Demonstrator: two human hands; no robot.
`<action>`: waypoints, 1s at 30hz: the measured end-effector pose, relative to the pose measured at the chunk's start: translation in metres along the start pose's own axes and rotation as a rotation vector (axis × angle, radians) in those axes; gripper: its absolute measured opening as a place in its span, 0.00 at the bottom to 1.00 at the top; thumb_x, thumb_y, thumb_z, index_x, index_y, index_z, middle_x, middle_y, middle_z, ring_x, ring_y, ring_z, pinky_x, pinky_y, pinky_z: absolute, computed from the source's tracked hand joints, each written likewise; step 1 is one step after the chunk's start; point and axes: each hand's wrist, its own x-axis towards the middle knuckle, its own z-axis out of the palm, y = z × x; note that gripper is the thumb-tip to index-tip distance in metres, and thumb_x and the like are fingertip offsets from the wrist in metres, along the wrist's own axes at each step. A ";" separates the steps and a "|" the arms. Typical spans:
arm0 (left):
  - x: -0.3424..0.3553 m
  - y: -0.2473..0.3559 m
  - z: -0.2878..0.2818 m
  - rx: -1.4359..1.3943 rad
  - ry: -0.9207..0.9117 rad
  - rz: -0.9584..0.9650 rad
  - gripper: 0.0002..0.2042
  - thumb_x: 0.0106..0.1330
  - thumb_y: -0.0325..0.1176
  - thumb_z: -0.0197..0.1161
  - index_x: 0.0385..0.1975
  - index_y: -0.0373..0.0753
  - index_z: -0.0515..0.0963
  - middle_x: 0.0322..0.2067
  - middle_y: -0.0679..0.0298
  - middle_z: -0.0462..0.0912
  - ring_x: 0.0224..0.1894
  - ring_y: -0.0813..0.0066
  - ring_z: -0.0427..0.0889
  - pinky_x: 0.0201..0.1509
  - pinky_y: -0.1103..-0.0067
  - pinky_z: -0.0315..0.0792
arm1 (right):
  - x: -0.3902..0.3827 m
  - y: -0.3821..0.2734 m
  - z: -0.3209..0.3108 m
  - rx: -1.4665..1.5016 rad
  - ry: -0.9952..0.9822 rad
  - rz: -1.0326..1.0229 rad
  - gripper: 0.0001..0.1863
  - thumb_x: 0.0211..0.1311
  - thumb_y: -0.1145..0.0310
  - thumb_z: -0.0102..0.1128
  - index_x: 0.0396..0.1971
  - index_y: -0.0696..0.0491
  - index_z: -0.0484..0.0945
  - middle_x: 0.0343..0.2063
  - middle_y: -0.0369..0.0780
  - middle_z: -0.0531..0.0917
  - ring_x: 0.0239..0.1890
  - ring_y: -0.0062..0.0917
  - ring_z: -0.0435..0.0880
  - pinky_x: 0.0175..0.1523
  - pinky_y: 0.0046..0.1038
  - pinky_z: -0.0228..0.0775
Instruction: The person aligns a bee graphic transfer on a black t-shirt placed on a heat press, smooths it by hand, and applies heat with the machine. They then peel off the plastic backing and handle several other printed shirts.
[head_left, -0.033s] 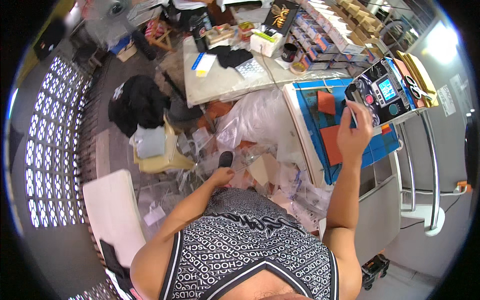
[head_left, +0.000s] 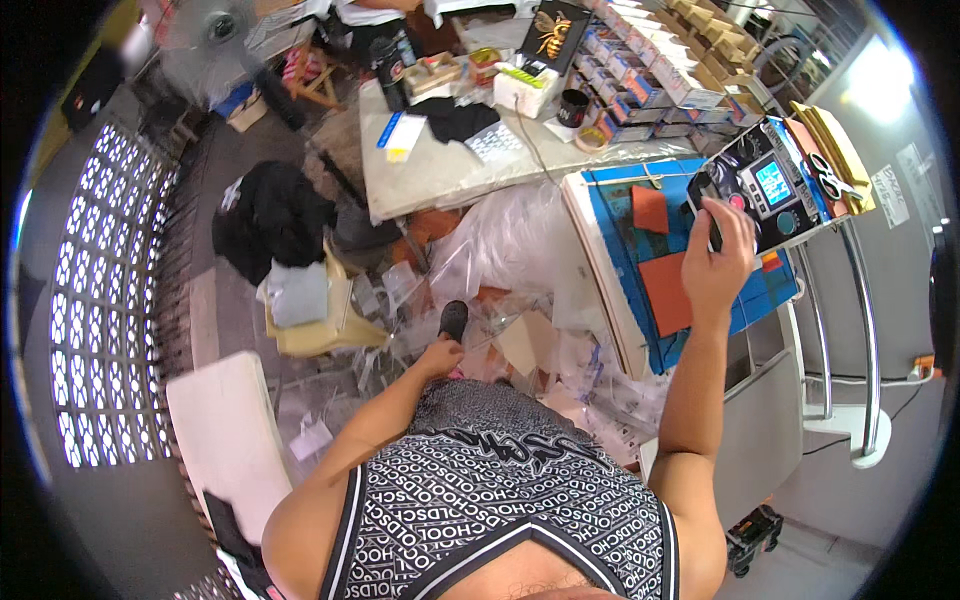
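Observation:
At a heat press machine, my right hand (head_left: 722,255) has its fingers curled on a black handle (head_left: 700,190) at the front of the control panel (head_left: 778,195) with its lit screen. Below the panel lies a blue pad (head_left: 610,205) with two orange-red pieces (head_left: 664,290) on it. A pair of scissors (head_left: 832,180) rests beside the panel. My left hand (head_left: 440,356) hangs low in front of my waist, fingers curled; whatever it may hold is hidden. My dark-shod foot (head_left: 452,318) shows just above it.
A cluttered table (head_left: 400,180) with stacked boxes (head_left: 640,85) is ahead. A standing fan (head_left: 222,30), a yellow stool (head_left: 330,335) with black fabric (head_left: 265,215), and a white padded board (head_left: 220,410) are at left. Plastic wrap (head_left: 495,240) covers the floor.
My right hand has shifted slightly right and down on the machine's front. My left hand has moved slightly. The whole view has shifted a little.

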 end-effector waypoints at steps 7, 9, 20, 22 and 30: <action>0.086 -0.162 -0.030 0.028 0.067 -0.135 0.14 0.63 0.41 0.61 0.38 0.38 0.85 0.39 0.45 0.86 0.43 0.51 0.87 0.48 0.62 0.78 | -0.008 0.025 0.081 -0.616 -0.126 0.348 0.13 0.63 0.63 0.65 0.43 0.54 0.82 0.40 0.46 0.87 0.44 0.45 0.85 0.48 0.41 0.78; 0.092 -0.210 -0.031 0.331 -0.229 -0.004 0.14 0.60 0.41 0.63 0.37 0.38 0.85 0.39 0.44 0.86 0.42 0.51 0.86 0.49 0.61 0.78 | -0.016 0.024 0.090 -0.786 -0.257 0.497 0.16 0.63 0.57 0.64 0.44 0.52 0.83 0.39 0.47 0.88 0.42 0.45 0.87 0.45 0.42 0.78; 0.257 -0.199 -0.151 0.819 -0.808 0.589 0.12 0.59 0.39 0.67 0.34 0.37 0.82 0.31 0.56 0.87 0.35 0.61 0.87 0.36 0.64 0.80 | -0.027 0.035 0.109 -1.010 -0.563 0.929 0.28 0.64 0.39 0.58 0.48 0.48 0.85 0.40 0.50 0.87 0.45 0.51 0.86 0.50 0.50 0.75; 0.281 -0.131 -0.143 0.569 -0.707 0.815 0.15 0.64 0.43 0.65 0.37 0.37 0.82 0.30 0.59 0.87 0.33 0.65 0.87 0.37 0.68 0.80 | -0.034 0.042 0.109 -1.031 -0.531 0.904 0.27 0.64 0.39 0.58 0.46 0.48 0.85 0.39 0.49 0.87 0.44 0.50 0.86 0.49 0.50 0.76; 0.411 0.156 -0.242 -0.115 -0.042 0.532 0.09 0.67 0.35 0.60 0.36 0.36 0.82 0.33 0.57 0.87 0.35 0.67 0.84 0.41 0.68 0.77 | -0.046 0.048 0.105 -1.044 -0.477 0.826 0.23 0.63 0.43 0.63 0.31 0.51 0.84 0.33 0.44 0.87 0.35 0.45 0.87 0.36 0.45 0.76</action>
